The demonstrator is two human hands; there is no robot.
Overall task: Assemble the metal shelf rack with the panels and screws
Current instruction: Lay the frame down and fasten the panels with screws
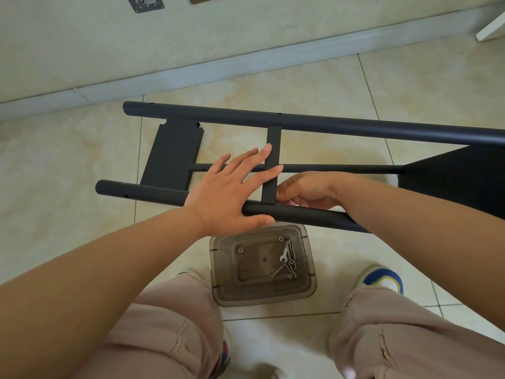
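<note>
The black metal rack [328, 124] lies on its side on the tiled floor, two thick tubes running left to right. A flat shelf panel [172, 154] stands between the tubes at the left, a narrow one [273, 138] seen edge-on in the middle, and a third [459, 181] at the right. My left hand [226, 192] rests flat, fingers spread, over the near tube [136, 191] and against the middle panel. My right hand [306, 191] has its fingers curled at the joint of the middle panel and near tube; whatever it pinches is hidden. Screws [287, 262] lie in a clear plastic box [218, 269].
The box sits on the floor between my knees, just under the near tube. A wall with a grey baseboard [246, 61] runs behind the rack. My shoes [382, 277] flank the box. A white furniture edge [492, 26] shows at the top right.
</note>
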